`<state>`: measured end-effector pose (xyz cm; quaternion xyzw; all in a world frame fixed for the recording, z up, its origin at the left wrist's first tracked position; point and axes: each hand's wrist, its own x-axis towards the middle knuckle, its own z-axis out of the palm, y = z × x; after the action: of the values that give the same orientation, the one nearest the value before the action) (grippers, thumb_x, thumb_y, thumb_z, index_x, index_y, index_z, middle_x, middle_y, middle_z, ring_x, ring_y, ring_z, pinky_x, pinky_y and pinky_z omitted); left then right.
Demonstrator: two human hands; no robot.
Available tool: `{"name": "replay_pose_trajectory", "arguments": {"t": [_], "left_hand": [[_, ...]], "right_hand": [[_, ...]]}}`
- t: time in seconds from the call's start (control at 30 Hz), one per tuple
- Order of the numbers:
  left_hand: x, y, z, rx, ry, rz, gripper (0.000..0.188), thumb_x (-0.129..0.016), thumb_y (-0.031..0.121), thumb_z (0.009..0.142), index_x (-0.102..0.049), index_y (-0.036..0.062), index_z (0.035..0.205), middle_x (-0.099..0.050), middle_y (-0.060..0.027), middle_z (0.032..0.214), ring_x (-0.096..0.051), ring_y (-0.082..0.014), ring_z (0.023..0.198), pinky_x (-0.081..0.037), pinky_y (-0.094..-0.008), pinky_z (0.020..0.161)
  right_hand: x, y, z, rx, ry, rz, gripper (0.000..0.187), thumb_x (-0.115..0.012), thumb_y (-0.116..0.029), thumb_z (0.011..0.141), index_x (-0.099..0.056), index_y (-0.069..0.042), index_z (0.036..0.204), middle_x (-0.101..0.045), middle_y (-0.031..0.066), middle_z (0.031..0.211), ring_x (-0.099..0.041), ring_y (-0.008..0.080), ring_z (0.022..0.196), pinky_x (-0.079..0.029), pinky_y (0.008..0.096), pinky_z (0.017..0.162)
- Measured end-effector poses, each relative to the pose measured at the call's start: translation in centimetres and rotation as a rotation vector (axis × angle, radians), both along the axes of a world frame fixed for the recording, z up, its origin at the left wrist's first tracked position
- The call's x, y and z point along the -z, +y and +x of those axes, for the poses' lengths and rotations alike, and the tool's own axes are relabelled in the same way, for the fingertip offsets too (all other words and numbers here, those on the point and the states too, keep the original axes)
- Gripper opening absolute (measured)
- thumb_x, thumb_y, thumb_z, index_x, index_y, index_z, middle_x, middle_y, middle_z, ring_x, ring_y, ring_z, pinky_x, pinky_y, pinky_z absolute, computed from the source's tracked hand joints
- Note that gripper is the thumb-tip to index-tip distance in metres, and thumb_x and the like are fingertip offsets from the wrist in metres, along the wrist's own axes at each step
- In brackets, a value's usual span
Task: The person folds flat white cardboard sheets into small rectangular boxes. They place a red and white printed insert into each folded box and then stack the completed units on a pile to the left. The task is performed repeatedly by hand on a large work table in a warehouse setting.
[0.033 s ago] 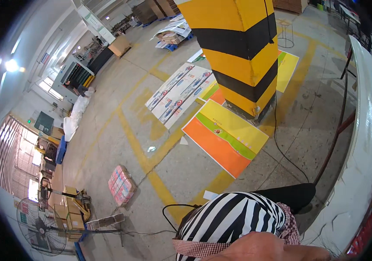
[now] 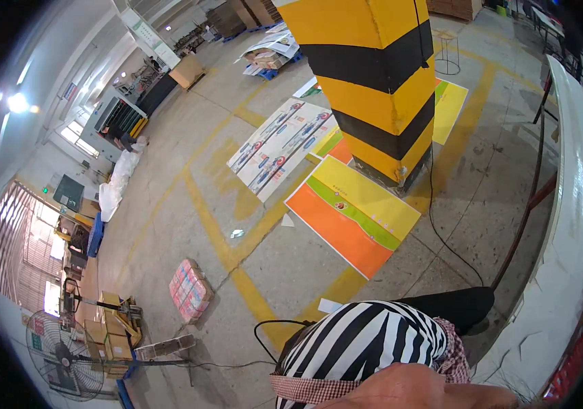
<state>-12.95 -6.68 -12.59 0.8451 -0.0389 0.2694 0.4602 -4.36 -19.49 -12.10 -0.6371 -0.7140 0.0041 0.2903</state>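
Neither of my hands shows in the head view, so what they hold or touch is hidden. At the lower edge are my black-and-white striped top (image 2: 366, 341) and a red-and-white checked cloth band (image 2: 315, 388). My leg in black trousers (image 2: 455, 305) reaches out to the right. Closest to me on the right runs a long white-topped table (image 2: 567, 225), its surface cracked or peeling near me. Ahead on the floor lies a yellow, green and orange printed sheet (image 2: 353, 217). Beyond it are white printed sheets (image 2: 281, 146) laid side by side.
A yellow-and-black striped pillar (image 2: 377, 88) stands ahead, with a black cable (image 2: 435, 225) trailing beside it. At left are a wrapped pinkish bundle (image 2: 191, 291), a standing fan (image 2: 65, 360) and stacked cartons (image 2: 109, 334). Farther back is a pallet of sheets (image 2: 271, 51).
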Motion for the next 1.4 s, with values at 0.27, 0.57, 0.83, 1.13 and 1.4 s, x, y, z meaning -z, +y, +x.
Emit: {"name": "replay_pose_trajectory", "arguments": {"t": [0.27, 0.57, 0.83, 1.13, 1.4], "left_hand": [[0.1, -0.8, 1.2, -0.007, -0.020, -0.024, 0.011, -0.068, 0.026, 0.078, -0.072, 0.0167, 0.081, -0.065, -0.0061, 0.078, -0.061, -0.0274, 0.078, -0.048, -0.0426, 0.070], [-0.7, -5.7, 4.6, 0.177, -0.081, -0.042, 0.012, -0.068, 0.026, 0.078, -0.072, 0.0163, 0.082, -0.065, -0.0060, 0.078, -0.061, -0.0275, 0.078, -0.048, -0.0425, 0.070], [0.7, -11.1, 5.0, 0.298, -0.050, 0.015, 0.012, -0.068, 0.026, 0.078, -0.072, 0.0159, 0.083, -0.066, -0.0059, 0.078, -0.060, -0.0276, 0.078, -0.048, -0.0424, 0.071], [-4.3, -12.9, 0.9, 0.407, -0.030, 0.359, 0.053, -0.068, 0.030, 0.077, -0.056, 0.0105, 0.124, -0.059, -0.0118, 0.121, -0.054, -0.0346, 0.113, -0.035, -0.0525, 0.105], [-5.0, -15.3, 1.1, 0.565, 0.115, 0.840, 0.089, -0.056, 0.069, 0.083, -0.030, 0.0209, 0.153, -0.027, -0.0057, 0.160, -0.010, -0.0515, 0.145, -0.007, -0.0765, 0.108]], "right_hand": [[-0.6, -1.0, 0.7, -0.054, 0.004, -0.001, 0.061, -0.038, -0.053, 0.101, -0.051, -0.008, 0.142, -0.043, 0.0236, 0.147, -0.041, 0.0420, 0.134, -0.030, 0.0532, 0.111], [-2.6, -6.5, 0.3, 0.092, -0.039, 0.010, 0.062, -0.038, -0.053, 0.101, -0.051, -0.008, 0.142, -0.043, 0.0236, 0.147, -0.042, 0.0421, 0.133, -0.031, 0.0531, 0.110], [-2.3, -12.9, -0.5, 0.207, -0.035, 0.062, 0.062, -0.037, -0.053, 0.102, -0.051, -0.008, 0.142, -0.044, 0.0236, 0.147, -0.042, 0.0421, 0.133, -0.031, 0.0530, 0.110], [-2.7, -28.6, -3.2, 0.918, -0.163, -0.178, 0.055, -0.042, -0.049, 0.101, -0.057, -0.010, 0.136, -0.045, 0.0201, 0.147, -0.042, 0.0398, 0.134, -0.030, 0.0518, 0.111], [-7.9, -30.7, -11.3, 1.605, -0.341, 0.261, 0.055, -0.051, -0.047, 0.099, -0.053, -0.008, 0.138, -0.033, 0.0205, 0.154, -0.029, 0.0329, 0.144, -0.020, 0.0528, 0.117]]}}
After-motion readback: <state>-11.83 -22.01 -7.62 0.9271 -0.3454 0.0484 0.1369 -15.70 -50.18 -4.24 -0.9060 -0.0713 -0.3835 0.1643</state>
